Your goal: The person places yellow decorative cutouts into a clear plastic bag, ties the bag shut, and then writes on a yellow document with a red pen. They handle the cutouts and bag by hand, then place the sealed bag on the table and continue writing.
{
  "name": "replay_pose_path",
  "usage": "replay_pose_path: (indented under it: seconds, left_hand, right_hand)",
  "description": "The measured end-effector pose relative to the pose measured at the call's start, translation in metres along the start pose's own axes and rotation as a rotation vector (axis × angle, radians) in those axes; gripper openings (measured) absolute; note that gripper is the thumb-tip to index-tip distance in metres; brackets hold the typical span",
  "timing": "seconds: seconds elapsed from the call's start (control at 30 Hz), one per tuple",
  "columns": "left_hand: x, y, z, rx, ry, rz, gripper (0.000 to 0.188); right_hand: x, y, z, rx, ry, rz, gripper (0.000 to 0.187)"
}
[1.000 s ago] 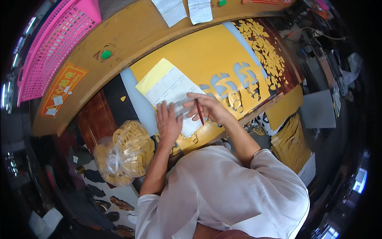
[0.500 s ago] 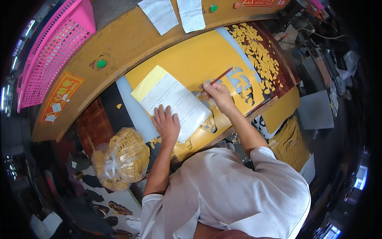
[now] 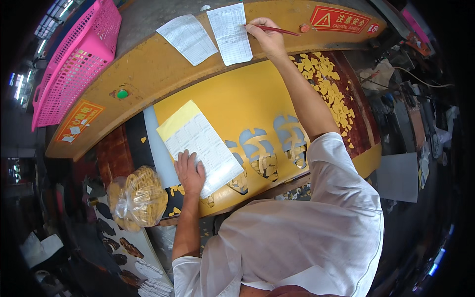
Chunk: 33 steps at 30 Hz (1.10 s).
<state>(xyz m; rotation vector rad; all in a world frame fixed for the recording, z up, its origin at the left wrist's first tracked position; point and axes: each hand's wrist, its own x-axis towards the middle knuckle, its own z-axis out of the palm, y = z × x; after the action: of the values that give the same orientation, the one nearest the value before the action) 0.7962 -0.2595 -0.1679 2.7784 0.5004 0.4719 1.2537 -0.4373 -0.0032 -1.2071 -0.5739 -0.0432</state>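
My left hand (image 3: 190, 172) lies flat with its fingers apart on the lower left part of a printed sheet (image 3: 204, 148), which has a yellow strip along its upper edge. Beneath the sheet is a broad yellow sheet of material (image 3: 237, 99) with shaped holes cut along its near side. My right hand (image 3: 267, 34) is stretched far forward, pinching a dark red pen (image 3: 282, 31). The pen's left end meets the edge of a written paper slip (image 3: 230, 37) on the machine's front beam; whether it touches cannot be told. Another slip (image 3: 188, 42) hangs to its left.
A clear bag of yellow cut pieces (image 3: 141, 200) sits at the table's left. Many yellow scraps (image 3: 329, 86) lie on the dark red surface at right. The tan beam (image 3: 148, 79) carries a green button (image 3: 122, 94) and a red button (image 3: 304, 28). A pink basket (image 3: 81, 59) stands upper left.
My right hand has moved forward with the pen, from above the yellow sheet to the paper slip on the beam. My left hand stays on the printed sheet. The whole view has shifted slightly.
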Motion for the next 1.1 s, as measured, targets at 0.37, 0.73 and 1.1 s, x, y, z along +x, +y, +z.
replay_pose_path:
  seconds: [0.37, 0.73, 1.1]
  left_hand:
    - [0.003, 0.003, 0.002, 0.033, 0.003, -0.008, 0.039]
    - [0.009, 0.007, -0.007, 0.020, -0.007, 0.011, 0.042]
    - [0.065, 0.093, -0.068, -1.418, -0.075, -0.741, 0.033]
  right_hand:
    - [0.009, 0.022, -0.018, -0.035, -0.086, -0.005, 0.022]
    - [-0.062, -0.012, -0.019, -0.295, -0.307, 0.240, 0.044]
    - [-0.242, -0.005, 0.052, -0.111, -0.942, 0.704, 0.038]
